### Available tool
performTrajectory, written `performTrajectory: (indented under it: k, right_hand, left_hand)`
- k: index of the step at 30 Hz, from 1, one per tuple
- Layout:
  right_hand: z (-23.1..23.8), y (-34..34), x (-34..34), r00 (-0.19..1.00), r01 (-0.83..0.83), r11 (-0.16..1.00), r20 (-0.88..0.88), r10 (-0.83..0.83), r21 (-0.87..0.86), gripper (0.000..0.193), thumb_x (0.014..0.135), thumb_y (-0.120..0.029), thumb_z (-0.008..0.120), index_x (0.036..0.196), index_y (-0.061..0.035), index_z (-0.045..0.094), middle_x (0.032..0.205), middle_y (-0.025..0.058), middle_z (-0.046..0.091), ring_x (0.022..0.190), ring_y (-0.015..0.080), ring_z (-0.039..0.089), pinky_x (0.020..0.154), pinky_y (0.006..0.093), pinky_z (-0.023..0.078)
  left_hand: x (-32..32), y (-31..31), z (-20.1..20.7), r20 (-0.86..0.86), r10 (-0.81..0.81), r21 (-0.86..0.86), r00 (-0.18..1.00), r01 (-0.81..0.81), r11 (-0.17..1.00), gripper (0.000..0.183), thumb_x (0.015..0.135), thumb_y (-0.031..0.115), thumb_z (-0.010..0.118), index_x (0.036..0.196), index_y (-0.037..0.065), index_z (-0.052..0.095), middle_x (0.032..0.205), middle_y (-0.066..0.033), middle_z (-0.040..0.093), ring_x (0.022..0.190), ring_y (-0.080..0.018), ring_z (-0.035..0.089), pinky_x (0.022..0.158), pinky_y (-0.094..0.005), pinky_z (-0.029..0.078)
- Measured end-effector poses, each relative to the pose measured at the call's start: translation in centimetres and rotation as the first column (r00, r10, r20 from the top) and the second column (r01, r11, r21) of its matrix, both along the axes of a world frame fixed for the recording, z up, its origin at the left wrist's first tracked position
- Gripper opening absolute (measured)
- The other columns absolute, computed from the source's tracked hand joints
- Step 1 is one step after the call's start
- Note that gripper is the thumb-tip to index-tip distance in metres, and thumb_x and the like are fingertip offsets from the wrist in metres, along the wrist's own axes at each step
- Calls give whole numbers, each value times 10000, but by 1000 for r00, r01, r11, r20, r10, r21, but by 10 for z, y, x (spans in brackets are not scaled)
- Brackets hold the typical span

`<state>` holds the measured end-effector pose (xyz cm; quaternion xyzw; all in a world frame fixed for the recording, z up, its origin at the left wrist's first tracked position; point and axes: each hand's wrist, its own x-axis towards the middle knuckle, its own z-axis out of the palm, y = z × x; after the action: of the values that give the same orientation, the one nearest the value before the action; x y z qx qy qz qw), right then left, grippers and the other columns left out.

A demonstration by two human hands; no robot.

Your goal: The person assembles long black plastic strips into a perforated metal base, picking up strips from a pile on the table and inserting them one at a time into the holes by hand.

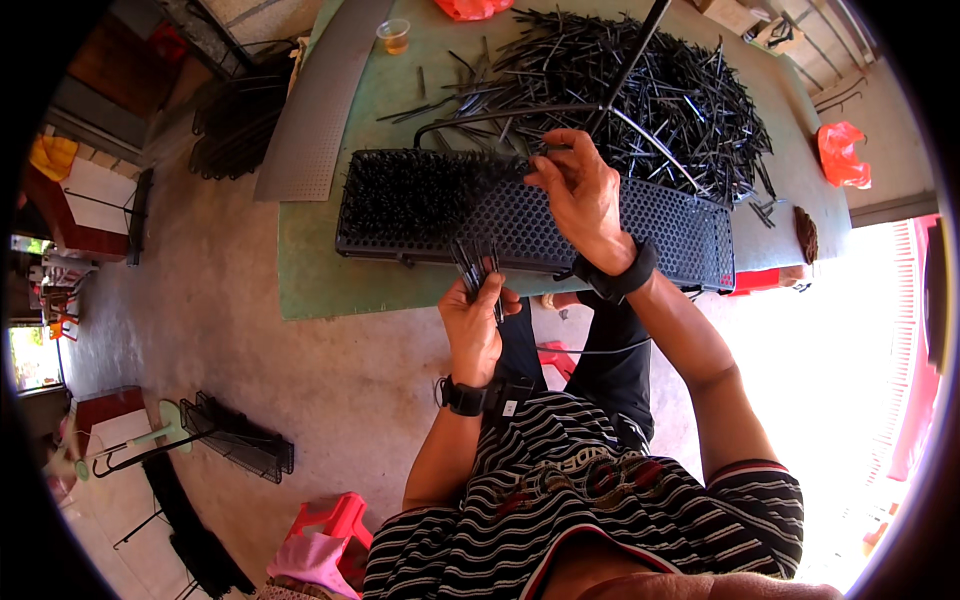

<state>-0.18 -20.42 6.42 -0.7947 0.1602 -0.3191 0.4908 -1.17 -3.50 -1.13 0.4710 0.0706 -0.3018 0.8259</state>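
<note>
My left hand [474, 325] is closed round a small bunch of thin black plastic sticks [468, 262], which point upward just off the near edge of a long black rack [655, 222]. Round holes cover the rack's right part, while its left part is crowded with upright black sticks [400, 195]. Above the middle of the rack, near the border of the filled part, hovers my right hand [585, 200]. Its thumb and fingertips are drawn together in a pinch; whatever lies between them is too small and dark to make out.
Behind the rack, a large heap of loose black sticks [650, 100] covers the green table [310, 270]. A thin black metal frame [520, 110] stands across it. A perforated grey sheet [320, 110], a cup [394, 37] and a red bag [843, 155] are around. Red stools [335, 520] stand below.
</note>
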Motion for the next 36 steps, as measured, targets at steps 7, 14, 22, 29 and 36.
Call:
performTrajectory:
  k: [7, 14, 22, 29, 36]
  right_hand:
    - [-19, -4, 12, 999, -47, 993, -8, 47, -109, 167, 837, 3, 529, 999, 7, 488, 778, 166, 634, 708, 249, 668, 557, 311, 513]
    - [-13, -10, 20, 970, -199, 776, -234, 69, -599, 111, 782, -63, 584, 885, -22, 589, 791, 144, 596, 688, 346, 591, 590, 405, 479]
    - [-5, 8, -3, 884, -294, 931, -432, 179, -215, 202, 740, -181, 676, 817, 3, 647, 681, 124, 637, 604, 251, 623, 537, 339, 486]
    - [-10, -2, -9, 946, -107, 906, -239, 220, 409, 130, 821, -61, 598, 880, 54, 595, 675, 106, 640, 563, 108, 620, 489, 223, 482]
    - [-4, -2, 2, 1000, -4, 994, 20, 7, -113, 176, 844, -7, 540, 1008, 17, 483, 745, 162, 644, 661, 210, 670, 514, 277, 507]
  left_hand:
    - [1, 0, 7, -26, 22, -8, 999, -22, 1000, 121, 841, 67, 608, 942, 3, 601, 803, -87, 623, 565, -152, 584, 461, -281, 490]
    - [0, 1, 7, -33, 16, 4, 999, -16, 1000, 117, 852, 65, 586, 951, 3, 597, 820, -82, 617, 577, -155, 591, 465, -287, 500]
    - [-1, -1, 9, -20, 4, 6, 1000, -4, 1000, 104, 858, 69, 578, 945, 13, 592, 830, -65, 605, 617, -160, 607, 499, -300, 528]
    - [-5, -5, 5, -7, -5, -2, 1000, 5, 1000, 131, 868, 68, 565, 979, 0, 581, 857, -68, 599, 631, -159, 608, 519, -301, 533]
    - [-3, -1, 12, 104, 32, 15, 994, -34, 999, 187, 880, 44, 539, 1056, -14, 560, 892, -94, 604, 624, -153, 602, 538, -291, 527]
